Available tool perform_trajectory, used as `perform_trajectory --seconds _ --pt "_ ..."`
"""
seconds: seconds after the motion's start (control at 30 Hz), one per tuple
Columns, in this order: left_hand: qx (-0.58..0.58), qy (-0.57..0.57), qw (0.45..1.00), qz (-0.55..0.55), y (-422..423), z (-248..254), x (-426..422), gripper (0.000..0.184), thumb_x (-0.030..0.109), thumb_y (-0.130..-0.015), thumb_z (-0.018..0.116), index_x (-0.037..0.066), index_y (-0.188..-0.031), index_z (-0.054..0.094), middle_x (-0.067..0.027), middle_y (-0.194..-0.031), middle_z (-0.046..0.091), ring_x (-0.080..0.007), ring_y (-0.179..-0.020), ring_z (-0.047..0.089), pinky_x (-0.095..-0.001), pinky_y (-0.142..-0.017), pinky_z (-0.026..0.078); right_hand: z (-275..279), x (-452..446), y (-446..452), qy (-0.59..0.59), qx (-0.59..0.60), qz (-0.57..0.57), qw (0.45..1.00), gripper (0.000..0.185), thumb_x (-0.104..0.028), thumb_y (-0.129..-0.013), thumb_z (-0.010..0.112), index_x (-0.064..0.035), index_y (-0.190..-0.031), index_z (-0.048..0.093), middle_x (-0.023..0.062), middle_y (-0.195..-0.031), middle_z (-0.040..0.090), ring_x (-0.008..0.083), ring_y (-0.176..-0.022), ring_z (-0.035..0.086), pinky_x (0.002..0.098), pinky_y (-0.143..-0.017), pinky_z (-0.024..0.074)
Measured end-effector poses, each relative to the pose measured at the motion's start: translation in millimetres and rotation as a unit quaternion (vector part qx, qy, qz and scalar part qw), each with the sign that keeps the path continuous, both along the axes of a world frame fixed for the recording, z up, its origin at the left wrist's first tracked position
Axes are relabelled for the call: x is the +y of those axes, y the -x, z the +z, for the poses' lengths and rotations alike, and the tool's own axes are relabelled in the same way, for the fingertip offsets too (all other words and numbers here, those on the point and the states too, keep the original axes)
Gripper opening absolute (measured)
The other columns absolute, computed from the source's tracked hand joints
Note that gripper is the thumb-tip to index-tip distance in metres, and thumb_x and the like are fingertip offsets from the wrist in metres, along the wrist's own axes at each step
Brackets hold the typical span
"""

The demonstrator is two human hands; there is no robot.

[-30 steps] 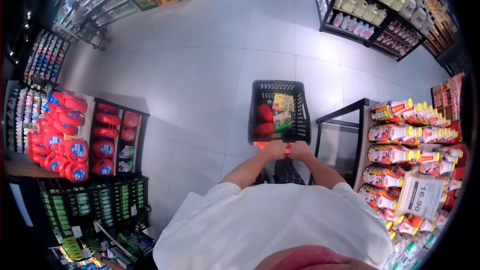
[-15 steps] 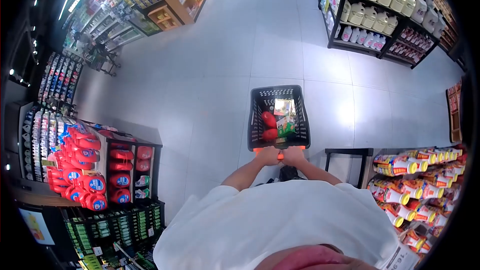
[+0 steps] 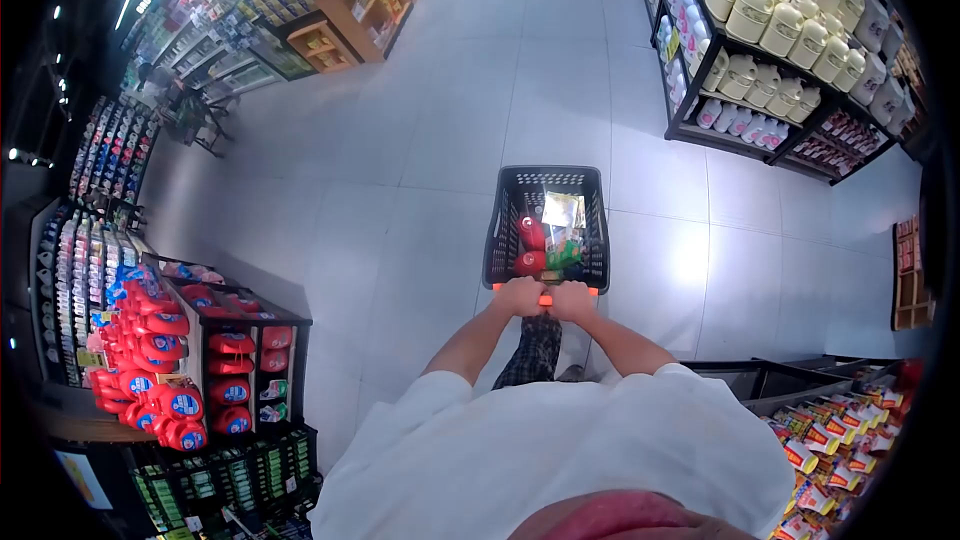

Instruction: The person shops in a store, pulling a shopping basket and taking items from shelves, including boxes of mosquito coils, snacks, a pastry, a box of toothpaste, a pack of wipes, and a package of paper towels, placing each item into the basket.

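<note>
Both of my hands grip the orange handle [image 3: 546, 300] of a black shopping cart. My left hand [image 3: 520, 297] is wrapped round its left part, and my right hand [image 3: 573, 301] is closed on it just to the right, with a bit of orange showing between them. In front of them is the cart's black perforated basket [image 3: 494, 230]. Inside it lie two red bottles or packs [image 3: 531, 233] on the left, a pale flat package [image 3: 564, 209] at the far end and a green-and-white package [image 3: 564, 250] nearer me.
At left stands a display of red detergent jugs [image 3: 160, 345]. Shelves of cream-coloured jugs [image 3: 750, 15] are at the upper right, with a rack of red-and-yellow bottles [image 3: 830, 440] beside me at right. A wooden display [image 3: 370, 15] stands far left. Grey tiled floor [image 3: 450, 120] runs ahead.
The cart and I have moved forward. The cream-jug shelves look closer, and the bottle rack on the right has slid back. A leg now shows under the handle. Both hands keep their grip.
</note>
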State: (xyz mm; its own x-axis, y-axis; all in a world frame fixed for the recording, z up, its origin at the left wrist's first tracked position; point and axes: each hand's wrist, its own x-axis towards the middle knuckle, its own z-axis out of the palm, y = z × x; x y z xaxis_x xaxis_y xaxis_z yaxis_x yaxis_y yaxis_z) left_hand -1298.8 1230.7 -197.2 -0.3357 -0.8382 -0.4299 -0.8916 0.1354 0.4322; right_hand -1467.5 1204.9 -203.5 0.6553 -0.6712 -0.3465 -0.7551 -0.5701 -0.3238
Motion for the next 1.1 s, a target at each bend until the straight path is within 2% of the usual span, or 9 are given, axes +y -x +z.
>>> perform_trajectory --seconds 0.2,0.3,0.43,0.63,0.8,0.9,1.0,1.1 --pt "0.009 0.004 1.000 0.009 -29 3 -112 0.035 0.038 -0.069 0.067 0.010 -0.089 0.070 -0.0167 -0.087 0.069 -0.0359 -0.081 0.067 -0.0460 -0.074 0.054 -5 -108 -30 0.030 0.027 -0.021 0.999 0.022 -0.033 -0.074 0.064 -0.0163 -0.086 0.073 0.0108 -0.077 0.069 0.0288 -0.074 0.069 0.0429 -0.067 0.0535" --pt "0.034 0.047 0.998 0.024 -41 10 -167 0.033 0.038 -0.069 0.065 0.009 -0.085 0.070 -0.0169 -0.089 0.069 -0.0350 -0.082 0.067 -0.0456 -0.074 0.055 -10 -167 -41 0.022 0.026 -0.012 0.999 0.022 -0.033 -0.074 0.064 -0.0159 -0.085 0.073 0.0114 -0.078 0.070 0.0295 -0.075 0.069 0.0433 -0.067 0.0535" --pt "0.009 -0.033 0.999 -0.004 -57 5 -242 0.033 0.036 -0.070 0.064 0.008 -0.087 0.071 -0.0193 -0.094 0.067 -0.0355 -0.086 0.067 -0.0448 -0.076 0.055 -11 -233 -59 0.006 0.050 -0.040 0.998 0.025 -0.035 -0.074 0.064 -0.0144 -0.084 0.073 0.0127 -0.079 0.070 0.0300 -0.076 0.069 0.0436 -0.069 0.0539" --pt "0.015 -0.011 1.000 -0.010 -80 5 -345 0.032 0.035 -0.070 0.064 0.010 -0.088 0.071 -0.0205 -0.093 0.068 -0.0361 -0.086 0.067 -0.0451 -0.078 0.054 -4 -335 -80 0.005 0.037 -0.028 0.999 0.026 -0.036 -0.074 0.064 -0.0129 -0.083 0.072 0.0132 -0.078 0.070 0.0307 -0.075 0.069 0.0438 -0.069 0.0543" --pt "-0.014 0.013 1.000 -0.023 -92 -2 -432 0.033 0.037 -0.069 0.065 0.006 -0.079 0.071 -0.0211 -0.086 0.069 -0.0361 -0.082 0.068 -0.0453 -0.075 0.055 -9 -422 -91 0.034 0.011 -0.020 0.999 0.025 -0.034 -0.072 0.065 -0.0108 -0.078 0.071 0.0138 -0.077 0.070 0.0308 -0.074 0.069 0.0436 -0.068 0.0541" --pt "-0.044 -0.008 0.999 -0.013 -101 -12 -493 0.037 0.040 -0.070 0.065 0.008 -0.087 0.071 -0.0205 -0.086 0.069 -0.0373 -0.082 0.067 -0.0469 -0.076 0.055 -4 -483 -102 0.022 0.007 -0.012 1.000 0.022 -0.029 -0.073 0.063 -0.0101 -0.080 0.072 0.0137 -0.076 0.070 0.0307 -0.073 0.070 0.0424 -0.070 0.0549" --pt "-0.087 -0.004 0.996 -0.021 -104 -5 -546 0.038 0.040 -0.071 0.063 0.007 -0.087 0.073 -0.0218 -0.086 0.069 -0.0373 -0.084 0.068 -0.0464 -0.077 0.055 9 -538 -110 -0.017 0.027 -0.010 0.999 0.023 -0.026 -0.076 0.061 -0.0099 -0.085 0.074 0.0143 -0.085 0.071 0.0296 -0.080 0.070 0.0412 -0.073 0.0552" --pt "-0.107 -0.081 0.991 -0.009 -105 8 -608 0.044 0.041 -0.072 0.063 0.004 -0.093 0.072 -0.0220 -0.097 0.069 -0.0355 -0.092 0.067 -0.0447 -0.083 0.054 -7 -597 -113 -0.010 -0.003 -0.011 1.000 0.022 -0.027 -0.075 0.062 -0.0099 -0.081 0.074 0.0146 -0.083 0.071 0.0300 -0.079 0.070 0.0417 -0.072 0.0553"
